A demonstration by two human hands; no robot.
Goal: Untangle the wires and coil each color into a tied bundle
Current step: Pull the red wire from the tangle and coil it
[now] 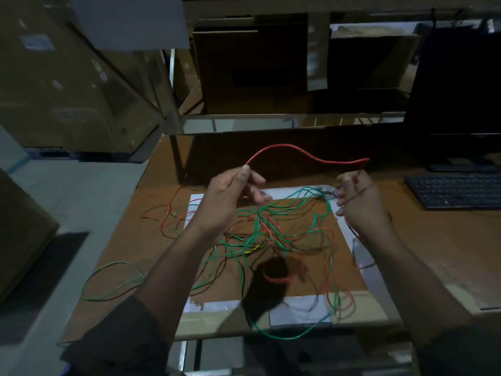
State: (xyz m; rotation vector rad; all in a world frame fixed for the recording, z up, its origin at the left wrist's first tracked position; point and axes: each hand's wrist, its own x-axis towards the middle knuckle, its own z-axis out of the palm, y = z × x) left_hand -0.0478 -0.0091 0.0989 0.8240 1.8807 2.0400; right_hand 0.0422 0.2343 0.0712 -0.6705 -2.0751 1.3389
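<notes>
Both hands are raised above the table (423, 248), the left hand (227, 198) well apart from the right hand (357, 198). A length of wire (306, 151) arches between the two grips, behind and above the fingers. Below and in front of the grips a tangle of wires (273, 234) lies on a taped mat (366, 256) on the table. Left of the left grip, loose strands trail off the mat. Right of the right grip lies a keyboard (455, 191), with a monitor (458, 85) behind it.
</notes>
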